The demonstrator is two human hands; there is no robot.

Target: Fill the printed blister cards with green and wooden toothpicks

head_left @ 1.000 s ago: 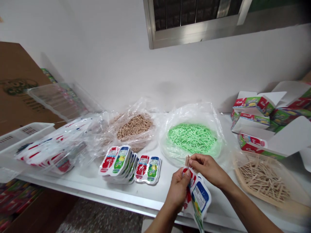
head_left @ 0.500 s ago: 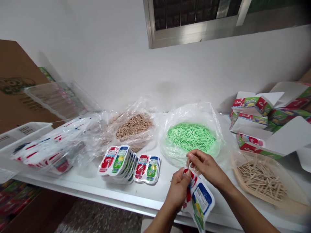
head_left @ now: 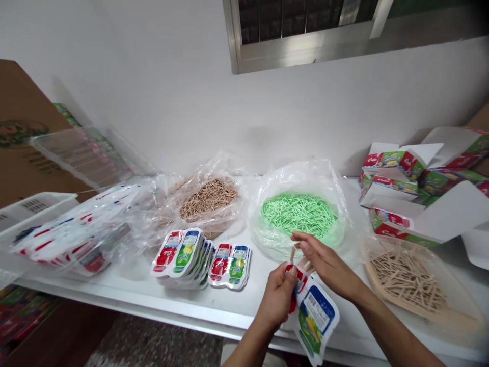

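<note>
My left hand (head_left: 278, 294) is closed on the top edge of a twin packet (head_left: 316, 318), one half red and the other green and blue with a yellow fruit picture. The packet hangs tilted below my fingers. Over its top, my right hand (head_left: 321, 257) is closed around several brown sticks (head_left: 306, 265). One stick (head_left: 292, 254) stands upright at the packet's top, by my right fingertips. How deep it sits in the packet is hidden. A stack of similar packets (head_left: 179, 255) and a smaller pile (head_left: 229, 266) lie to the left.
Behind my hands is a clear bag of green sticks (head_left: 300, 211); left of it, a bag of brown sticks (head_left: 209, 199). A tray of brown sticks (head_left: 408, 278) is at right, below open printed boxes (head_left: 393, 171). Plastic-wrapped packets (head_left: 76, 229) fill a white basket (head_left: 46, 201).
My right fingers have straightened a little and lifted slightly from the upright stick. The packet has turned to show more of its green half. The view has shifted slightly.
</note>
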